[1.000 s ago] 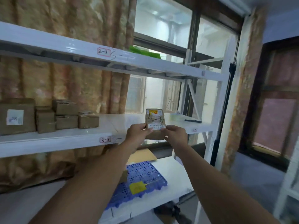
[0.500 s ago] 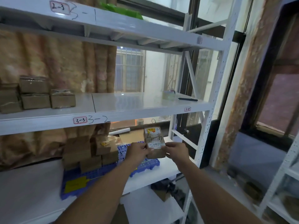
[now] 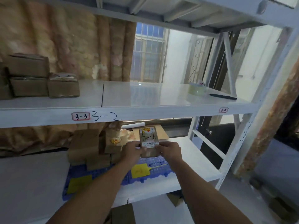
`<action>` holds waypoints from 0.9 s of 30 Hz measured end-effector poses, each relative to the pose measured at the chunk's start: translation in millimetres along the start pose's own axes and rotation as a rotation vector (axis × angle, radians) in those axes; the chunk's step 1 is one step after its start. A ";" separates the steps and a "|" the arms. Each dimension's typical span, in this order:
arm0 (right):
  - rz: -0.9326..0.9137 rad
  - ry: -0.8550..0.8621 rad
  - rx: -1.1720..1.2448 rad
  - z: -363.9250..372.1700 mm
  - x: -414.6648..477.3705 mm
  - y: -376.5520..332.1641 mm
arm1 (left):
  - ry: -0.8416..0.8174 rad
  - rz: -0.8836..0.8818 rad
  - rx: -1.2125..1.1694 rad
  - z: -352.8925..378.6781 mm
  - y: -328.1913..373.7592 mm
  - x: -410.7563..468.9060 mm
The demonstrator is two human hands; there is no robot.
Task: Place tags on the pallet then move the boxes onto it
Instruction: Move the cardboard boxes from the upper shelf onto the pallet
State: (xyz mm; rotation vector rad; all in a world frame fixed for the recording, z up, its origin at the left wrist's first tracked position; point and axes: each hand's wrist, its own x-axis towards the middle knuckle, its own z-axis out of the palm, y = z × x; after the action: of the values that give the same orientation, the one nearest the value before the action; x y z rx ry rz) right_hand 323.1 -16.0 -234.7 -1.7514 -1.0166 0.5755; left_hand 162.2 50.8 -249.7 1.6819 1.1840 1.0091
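Note:
A small brown cardboard box with a white label and black handwriting is held upright between both hands, above the right part of the blue plastic pallet. My left hand grips its left side and my right hand grips its right side. The pallet lies on the lower white shelf. Two yellow tags lie on the pallet, one near the middle and one at the left. A stack of brown boxes stands on the pallet's back left part.
The middle shelf, marked 3-3 and 3-2, carries more brown boxes at the left, and a tape roll and black pen at the right. White uprights stand right. Flat cardboard lies behind the held box.
Both hands have brought the box down from in front of the middle shelf to just above the pallet. The view has tilted down and closed in on the lower shelf.

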 end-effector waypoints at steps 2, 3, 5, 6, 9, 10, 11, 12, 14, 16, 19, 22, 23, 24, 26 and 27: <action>-0.007 -0.017 0.015 17.0 23.1 9.6 | 0.019 0.014 0.032 -3.1 -5.2 14.4; -0.005 -0.022 0.018 22.5 30.3 8.2 | 0.028 0.028 0.062 -4.2 -6.3 21.3; -0.006 -0.046 0.007 29.3 42.0 6.0 | 0.041 0.037 0.109 -1.7 -11.8 34.0; -0.008 -0.055 -0.006 31.0 48.2 6.2 | 0.049 0.035 0.127 1.3 -15.3 40.6; -0.004 -0.077 0.010 36.3 70.9 15.6 | 0.075 0.013 0.169 16.8 -31.2 60.6; 0.010 -0.089 0.022 38.2 78.2 20.1 | 0.091 0.006 0.185 24.0 -40.1 68.3; 0.023 -0.101 0.032 40.4 86.1 26.0 | 0.114 -0.013 0.202 30.6 -46.7 73.7; 0.032 -0.116 0.022 43.3 93.7 31.8 | 0.138 -0.032 0.217 37.2 -52.1 78.2; 0.026 -0.155 -0.013 48.5 106.7 43.4 | 0.188 -0.048 0.271 50.2 -55.4 81.8; 0.019 -0.192 -0.013 55.9 120.4 56.8 | 0.195 -0.076 0.420 62.3 -59.7 86.7; 0.043 -0.236 0.012 70.8 136.1 78.8 | 0.214 -0.027 0.667 73.9 -69.3 90.2; 0.081 -0.263 -0.019 85.2 145.2 100.9 | 0.166 0.064 0.825 84.6 -99.4 97.7; 0.089 -0.277 -0.027 90.3 147.9 109.4 | 0.113 0.038 0.857 87.8 -107.8 97.9; 0.103 -0.291 -0.039 94.6 149.9 116.0 | 0.089 0.031 0.886 90.3 -113.3 96.4; 0.133 -0.306 -0.051 102.6 154.0 126.5 | 0.008 0.022 0.920 94.6 -122.8 96.2; 0.146 -0.304 -0.050 106.7 157.5 130.8 | -0.026 0.010 0.939 95.4 -125.1 96.6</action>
State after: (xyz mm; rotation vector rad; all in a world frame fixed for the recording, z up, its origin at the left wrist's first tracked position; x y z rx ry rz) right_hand 375.0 151.1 -385.3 -1.8283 -1.1230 0.9372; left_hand 235.8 154.0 -383.9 2.3793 1.7846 0.4160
